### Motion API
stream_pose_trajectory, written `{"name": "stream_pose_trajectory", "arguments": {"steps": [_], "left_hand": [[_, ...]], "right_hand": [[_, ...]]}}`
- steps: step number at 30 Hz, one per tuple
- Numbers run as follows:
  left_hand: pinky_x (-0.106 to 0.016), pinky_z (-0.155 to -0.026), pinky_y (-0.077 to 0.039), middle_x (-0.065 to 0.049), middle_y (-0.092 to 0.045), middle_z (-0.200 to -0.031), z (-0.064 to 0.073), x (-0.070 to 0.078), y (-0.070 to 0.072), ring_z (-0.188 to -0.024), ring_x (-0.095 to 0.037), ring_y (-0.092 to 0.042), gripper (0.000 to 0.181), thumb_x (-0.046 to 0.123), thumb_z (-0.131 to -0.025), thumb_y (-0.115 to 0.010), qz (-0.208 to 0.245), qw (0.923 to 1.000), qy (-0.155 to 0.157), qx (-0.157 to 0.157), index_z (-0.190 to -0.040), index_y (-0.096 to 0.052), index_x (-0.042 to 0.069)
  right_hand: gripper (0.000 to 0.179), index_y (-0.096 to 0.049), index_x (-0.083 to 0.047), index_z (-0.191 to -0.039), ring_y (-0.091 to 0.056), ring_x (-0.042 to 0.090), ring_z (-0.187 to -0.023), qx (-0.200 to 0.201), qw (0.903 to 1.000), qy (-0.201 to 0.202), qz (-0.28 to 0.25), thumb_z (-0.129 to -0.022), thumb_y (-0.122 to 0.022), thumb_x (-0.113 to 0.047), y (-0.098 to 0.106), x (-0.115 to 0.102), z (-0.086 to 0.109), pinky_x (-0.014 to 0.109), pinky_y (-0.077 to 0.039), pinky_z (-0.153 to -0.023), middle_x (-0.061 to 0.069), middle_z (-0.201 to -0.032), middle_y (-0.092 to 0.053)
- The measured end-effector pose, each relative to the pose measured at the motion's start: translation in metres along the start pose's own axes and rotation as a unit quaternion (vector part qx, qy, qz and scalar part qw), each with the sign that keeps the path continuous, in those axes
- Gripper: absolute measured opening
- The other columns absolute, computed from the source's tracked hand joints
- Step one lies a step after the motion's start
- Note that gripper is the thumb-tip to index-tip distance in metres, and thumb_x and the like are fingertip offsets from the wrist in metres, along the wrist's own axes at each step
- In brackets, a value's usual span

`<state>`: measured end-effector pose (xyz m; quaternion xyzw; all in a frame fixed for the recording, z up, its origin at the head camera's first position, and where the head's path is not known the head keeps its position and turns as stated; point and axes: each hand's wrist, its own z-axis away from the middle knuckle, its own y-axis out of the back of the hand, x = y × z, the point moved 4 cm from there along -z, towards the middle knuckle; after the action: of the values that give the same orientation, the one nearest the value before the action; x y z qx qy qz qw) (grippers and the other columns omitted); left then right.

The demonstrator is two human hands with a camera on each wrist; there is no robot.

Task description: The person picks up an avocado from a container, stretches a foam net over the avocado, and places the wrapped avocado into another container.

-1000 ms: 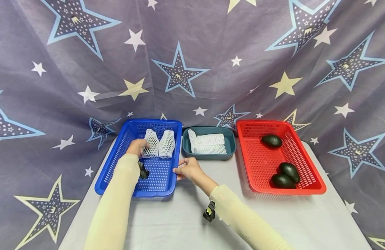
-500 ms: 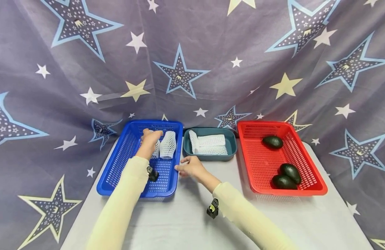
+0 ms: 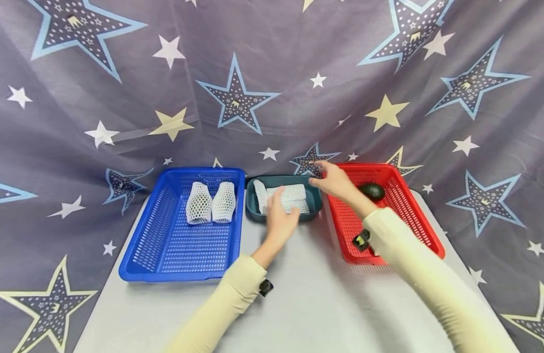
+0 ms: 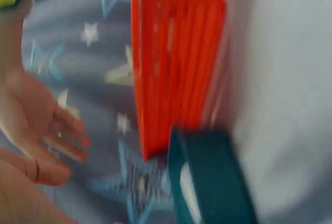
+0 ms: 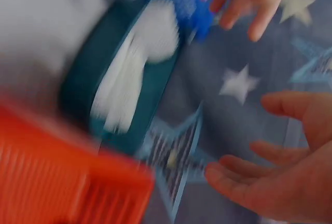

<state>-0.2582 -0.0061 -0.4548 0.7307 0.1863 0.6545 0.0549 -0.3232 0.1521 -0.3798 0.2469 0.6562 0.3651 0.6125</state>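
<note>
My left hand [image 3: 281,220] hovers over the front of a dark teal tray [image 3: 313,198], fingers spread and holding nothing. Inside the tray lie white foam net sleeves [image 3: 294,193]. Near the far left corner of the red basket [image 3: 347,235] is my right hand [image 3: 335,181], loosely spread with nothing in it. A dark green avocado [image 3: 372,191] lies in that basket; my right forearm hides the basket's front part. Two plump white foam net sleeves [image 3: 199,203] [image 3: 224,202] lie side by side in the blue basket [image 3: 179,255]; their contents cannot be made out.
A pale cloth covers the table [image 3: 294,294] under the baskets and tray. Close behind them hangs a grey star-patterned curtain [image 3: 272,122]. The teal tray stands between the two baskets. Both wrist views are blurred.
My left hand has left the sleeves in the blue basket and moved right to the tray. My right hand has left the blue basket's rim and moved right to the red basket.
</note>
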Motion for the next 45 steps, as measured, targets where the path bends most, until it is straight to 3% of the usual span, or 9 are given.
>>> {"name": "stream_pose_trajectory", "arguments": {"steps": [4, 8, 11, 14, 19, 26, 34, 42, 45], "left_hand": [[-0.043, -0.101, -0.051, -0.02, -0.06, -0.129, 0.017, 0.005, -0.042, -0.118, -0.034, -0.061, 0.061, 0.003, -0.081, -0.064, 0.006, 0.9956, -0.004, -0.094, -0.141, -0.053, 0.005], [-0.029, -0.083, -0.056, -0.019, -0.069, -0.112, 0.025, 0.005, -0.073, -0.099, -0.028, -0.069, 0.051, 0.004, -0.088, -0.067, -0.016, 0.9841, 0.01, -0.176, -0.137, -0.055, -0.005], [-0.023, -0.075, -0.055, -0.016, -0.073, -0.103, 0.026, 0.002, -0.088, -0.089, -0.023, -0.07, 0.049, 0.008, -0.091, -0.072, -0.04, 0.9771, 0.036, -0.206, -0.136, -0.057, -0.005], [-0.022, -0.07, -0.054, -0.013, -0.074, -0.095, 0.027, -0.002, -0.098, -0.081, -0.019, -0.069, 0.049, 0.006, -0.087, -0.076, -0.049, 0.9772, 0.06, -0.198, -0.132, -0.06, -0.003], [-0.022, -0.058, -0.057, -0.012, -0.073, -0.084, 0.028, -0.012, -0.115, -0.066, -0.017, -0.069, 0.05, -0.009, -0.079, -0.074, 0.03, 0.9725, 0.139, -0.184, -0.127, -0.061, -0.001], [-0.03, -0.056, -0.061, -0.008, -0.065, -0.077, 0.03, -0.012, -0.12, -0.062, -0.017, -0.066, 0.054, -0.02, -0.073, -0.064, 0.101, 0.9565, 0.213, -0.173, -0.122, -0.06, 0.0], [-0.03, -0.052, -0.06, -0.003, -0.058, -0.072, 0.029, -0.012, -0.118, -0.054, -0.014, -0.058, 0.049, -0.021, -0.072, -0.064, 0.083, 0.9585, 0.226, -0.153, -0.115, -0.061, 0.003], [-0.031, -0.052, -0.06, -0.004, -0.057, -0.077, 0.03, -0.013, -0.118, -0.061, -0.017, -0.061, 0.047, -0.021, -0.07, -0.062, 0.089, 0.9595, 0.225, -0.144, -0.111, -0.061, 0.003], [-0.028, -0.048, -0.057, -0.004, -0.056, -0.078, 0.03, -0.014, -0.118, -0.061, -0.016, -0.061, 0.048, -0.02, -0.07, -0.061, 0.085, 0.9598, 0.225, -0.144, -0.113, -0.06, 0.003]], "right_hand": [[0.058, -0.05, 0.008, -0.143, -0.051, 0.046, -0.133, -0.067, 0.992, -0.005, 0.106, -0.095, -0.066, -0.022, 0.027, 0.036, -0.008, 0.057, -0.04, -0.114, 0.031, -0.143, -0.054], [0.053, -0.056, 0.012, -0.134, -0.053, 0.047, -0.13, -0.146, 0.972, -0.018, 0.184, -0.094, -0.068, -0.022, 0.041, 0.069, -0.01, 0.057, -0.044, -0.11, 0.032, -0.139, -0.057], [0.054, -0.058, 0.018, -0.128, -0.056, 0.049, -0.126, -0.196, 0.9541, -0.017, 0.226, -0.091, -0.069, -0.02, 0.045, 0.093, -0.007, 0.054, -0.048, -0.106, 0.036, -0.134, -0.058], [0.057, -0.058, 0.021, -0.126, -0.056, 0.05, -0.125, -0.238, 0.9381, -0.024, 0.251, -0.088, -0.069, -0.021, 0.047, 0.117, -0.001, 0.053, -0.049, -0.105, 0.038, -0.133, -0.058], [0.046, -0.068, 0.011, -0.112, -0.065, 0.041, -0.11, -0.28, 0.9185, -0.081, 0.267, -0.089, -0.068, -0.029, 0.049, 0.154, 0.018, 0.053, -0.053, -0.099, 0.03, -0.12, -0.067], [0.052, -0.066, 0.008, -0.121, -0.055, 0.049, -0.123, -0.291, 0.9157, -0.189, 0.203, -0.089, -0.073, -0.033, 0.044, 0.182, 0.028, 0.056, -0.052, -0.099, 0.033, -0.133, -0.059], [0.078, -0.046, 0.016, -0.133, -0.052, 0.045, -0.117, -0.264, 0.892, -0.338, 0.142, -0.081, -0.082, -0.031, 0.038, 0.206, 0.032, 0.052, -0.051, -0.102, 0.036, -0.133, -0.046], [0.086, -0.052, 0.013, -0.127, -0.058, 0.037, -0.108, -0.285, 0.8694, -0.352, 0.197, -0.068, -0.093, -0.036, 0.026, 0.267, 0.007, 0.046, -0.056, -0.094, 0.031, -0.125, -0.05], [0.085, -0.052, 0.015, -0.127, -0.057, 0.038, -0.11, -0.287, 0.8714, -0.346, 0.197, -0.07, -0.092, -0.034, 0.027, 0.253, 0.015, 0.047, -0.055, -0.096, 0.033, -0.124, -0.051]]}}
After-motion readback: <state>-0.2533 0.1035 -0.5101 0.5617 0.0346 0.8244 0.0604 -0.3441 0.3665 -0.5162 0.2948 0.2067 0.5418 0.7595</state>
